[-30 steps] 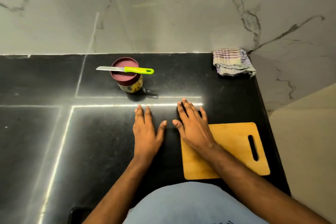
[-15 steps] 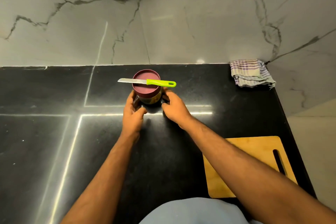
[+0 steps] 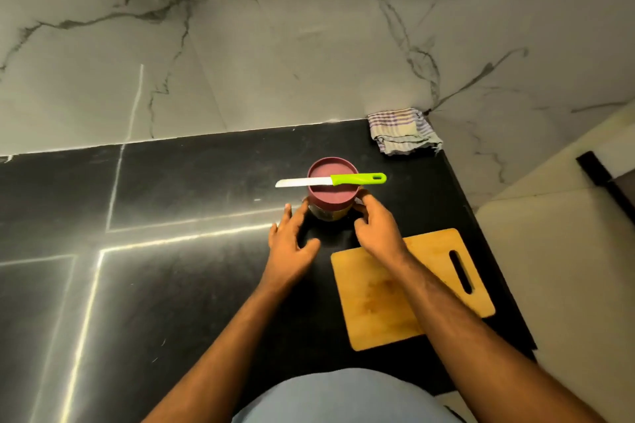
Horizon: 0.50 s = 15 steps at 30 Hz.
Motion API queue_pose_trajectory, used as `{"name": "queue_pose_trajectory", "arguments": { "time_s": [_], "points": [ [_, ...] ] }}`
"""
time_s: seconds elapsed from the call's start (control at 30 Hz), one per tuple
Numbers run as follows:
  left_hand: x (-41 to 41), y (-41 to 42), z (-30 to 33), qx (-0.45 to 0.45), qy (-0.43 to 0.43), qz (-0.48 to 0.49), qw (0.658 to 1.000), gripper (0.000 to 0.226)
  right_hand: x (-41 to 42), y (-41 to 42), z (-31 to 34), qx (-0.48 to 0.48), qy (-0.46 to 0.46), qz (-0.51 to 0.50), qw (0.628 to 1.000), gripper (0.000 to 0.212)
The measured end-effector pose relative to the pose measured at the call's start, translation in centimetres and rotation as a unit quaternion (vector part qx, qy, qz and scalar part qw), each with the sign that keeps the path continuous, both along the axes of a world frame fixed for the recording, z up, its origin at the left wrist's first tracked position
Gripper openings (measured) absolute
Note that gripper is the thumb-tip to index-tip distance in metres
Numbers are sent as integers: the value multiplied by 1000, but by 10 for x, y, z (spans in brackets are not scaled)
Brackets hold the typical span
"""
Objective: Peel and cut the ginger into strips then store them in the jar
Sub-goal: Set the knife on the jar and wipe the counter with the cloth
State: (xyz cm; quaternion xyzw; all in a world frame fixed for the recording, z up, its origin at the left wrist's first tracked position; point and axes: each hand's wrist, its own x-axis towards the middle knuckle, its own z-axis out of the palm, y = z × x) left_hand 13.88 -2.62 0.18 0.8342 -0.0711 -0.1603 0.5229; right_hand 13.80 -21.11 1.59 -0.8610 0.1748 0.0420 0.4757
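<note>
Status, task barely begun: no ginger in view, nothing peeled or cut. Jar [image 3: 330, 203] upright on counter [image 3: 171, 285], lid on, contents unclear thru glass. Knife [image 3: 331, 180] lies across lid, untouched. Board [image 3: 388, 302] bare, just right of my arms. Cloth [image 3: 403, 131] at back corner.
L hand [image 3: 292, 244]: fingers spread, loose, just beside jar, holds nothing.
R hand [image 3: 376, 225]: fingers relaxed, near or touching jar's right side, no grip I can see.
Vs 0.5 s ago: both hands cupped jar then; now eased off, L drawn back more. Jar sits nearer board.
Left: everything.
</note>
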Motion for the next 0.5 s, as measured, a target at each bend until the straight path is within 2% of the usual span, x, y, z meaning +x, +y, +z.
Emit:
{"name": "queue_pose_trajectory", "arguments": {
  "time_s": [0.27, 0.43, 0.5],
  "points": [
    [-27, -64, 9, 52, 9, -106, 993, 87, -50, -66, 1, -135, 5, -16, 991, 43],
    [-43, -84, 12, 70, 10, -110, 991, 89, -61, -88, 3, -169, 20, 19, 985, 46],
    [-46, -89, 11, 74, 7, -98, 992, 85, -64, -92, 1, -199, 6, 40, 979, 41]
  ]
}}
